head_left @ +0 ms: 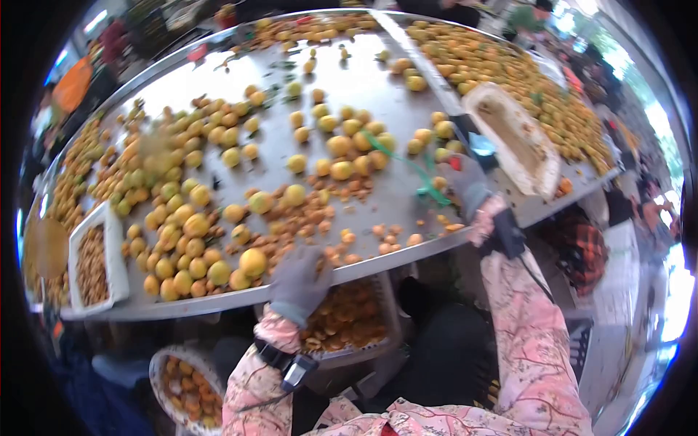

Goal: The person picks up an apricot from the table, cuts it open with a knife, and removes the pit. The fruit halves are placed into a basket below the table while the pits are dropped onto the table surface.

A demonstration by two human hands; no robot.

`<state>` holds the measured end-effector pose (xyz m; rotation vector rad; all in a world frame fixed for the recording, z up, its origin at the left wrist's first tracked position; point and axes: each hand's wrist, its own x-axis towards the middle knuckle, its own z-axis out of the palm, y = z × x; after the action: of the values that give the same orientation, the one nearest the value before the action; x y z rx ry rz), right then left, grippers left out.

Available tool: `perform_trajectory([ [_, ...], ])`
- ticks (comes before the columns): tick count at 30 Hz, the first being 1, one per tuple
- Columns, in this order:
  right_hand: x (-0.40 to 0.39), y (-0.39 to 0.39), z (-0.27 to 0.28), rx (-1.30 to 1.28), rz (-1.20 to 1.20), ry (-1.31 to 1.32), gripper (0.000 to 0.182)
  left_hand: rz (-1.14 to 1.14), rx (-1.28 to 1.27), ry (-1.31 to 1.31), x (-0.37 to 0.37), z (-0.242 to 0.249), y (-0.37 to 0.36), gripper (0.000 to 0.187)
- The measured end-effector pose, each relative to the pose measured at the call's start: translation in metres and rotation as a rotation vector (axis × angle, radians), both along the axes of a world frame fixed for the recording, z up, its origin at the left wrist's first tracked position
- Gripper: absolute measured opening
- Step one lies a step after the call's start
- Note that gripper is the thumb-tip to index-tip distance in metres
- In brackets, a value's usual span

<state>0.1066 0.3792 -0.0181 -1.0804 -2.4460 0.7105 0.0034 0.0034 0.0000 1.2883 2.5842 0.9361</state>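
My left hand point(299, 282), in a grey glove, is at the near edge of the metal table point(414, 254), beside small brown pieces point(291, 229) and a large yellow fruit point(253, 261). Its fingers are blurred, so any hold is hidden. My right hand point(463, 180), also gloved, has its fingers curled near the divider, with a small red spot at the fingertips; what it holds is too small to make out. Green plastic strips point(429, 185) lie just left of it. Several yellow fruits point(349, 149) are spread over the table's middle.
An empty white foam tray point(512, 138) lies at the right beside heaped fruit point(538, 87). A white crate of brown pieces point(113, 254) stands at left. Below the edge are a crate of fruit point(349, 320) and a round basket point(156, 370). People stand around the far side.
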Motion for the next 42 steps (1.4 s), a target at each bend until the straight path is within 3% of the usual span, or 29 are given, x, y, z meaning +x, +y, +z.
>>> perform_trajectory([
  [1,-0.002,-0.006,-0.009,-0.202,0.003,0.177,0.027,-0.005,-0.007,-0.017,-0.002,0.0,-0.001,0.017],
  [2,-0.006,-0.056,0.036,-0.472,0.058,0.262,0.021,-0.004,-0.019,-0.04,-0.002,-0.001,-0.003,0.017],
  [5,-0.01,-0.122,0.029,-0.531,0.237,0.353,0.014,0.029,-0.001,-0.022,-0.001,-0.006,-0.007,0.018],
  [7,-0.006,-0.159,0.019,-0.196,0.308,0.292,0.016,-0.005,0.014,-0.064,-0.002,-0.008,-0.005,0.019],
  [8,-0.004,-0.169,0.015,-0.202,0.326,0.299,0.016,0.012,0.01,-0.056,-0.002,-0.008,-0.006,0.019],
  [10,-0.004,-0.184,0.004,0.072,0.438,0.252,0.019,-0.027,0.021,-0.063,-0.004,-0.007,-0.008,0.019],
  [14,-0.003,-0.175,-0.033,-0.135,0.302,0.206,0.021,-0.065,0.078,-0.094,-0.004,-0.006,-0.016,0.023],
  [19,-0.012,-0.183,-0.021,0.031,0.306,0.229,0.017,-0.034,0.19,-0.196,-0.009,0.005,-0.034,0.025],
  [21,-0.012,-0.183,-0.02,-0.186,0.177,0.141,0.019,0.031,0.293,-0.227,-0.016,0.01,-0.047,0.025],
  [22,-0.011,-0.18,-0.023,0.049,0.278,0.174,0.017,0.077,0.364,-0.178,-0.024,0.017,-0.056,0.025],
  [23,-0.01,-0.179,-0.025,0.046,0.279,0.171,0.017,0.157,0.353,-0.197,-0.032,0.027,-0.07,0.024],
  [25,-0.011,-0.179,-0.028,0.107,0.271,0.206,0.017,0.285,0.324,-0.07,-0.066,0.009,-0.108,0.025],
  [28,-0.01,-0.181,-0.025,0.019,0.241,0.173,0.024,0.52,0.057,-0.029,-0.114,0.008,-0.171,0.03],
  [32,-0.01,-0.183,-0.022,0.068,0.266,0.202,0.025,0.55,-0.05,-0.234,-0.144,0.004,-0.198,0.034],
  [37,-0.01,-0.182,-0.02,0.085,0.265,0.138,0.026,0.541,-0.555,-0.03,-0.154,0.015,-0.169,0.04],
  [38,-0.01,-0.182,-0.021,0.082,0.262,0.135,0.026,0.534,-0.576,-0.133,-0.159,0.012,-0.171,0.04],
  [42,-0.011,-0.184,-0.019,0.067,0.271,0.159,0.023,0.436,-0.582,-0.098,-0.146,0.015,-0.172,0.042],
])
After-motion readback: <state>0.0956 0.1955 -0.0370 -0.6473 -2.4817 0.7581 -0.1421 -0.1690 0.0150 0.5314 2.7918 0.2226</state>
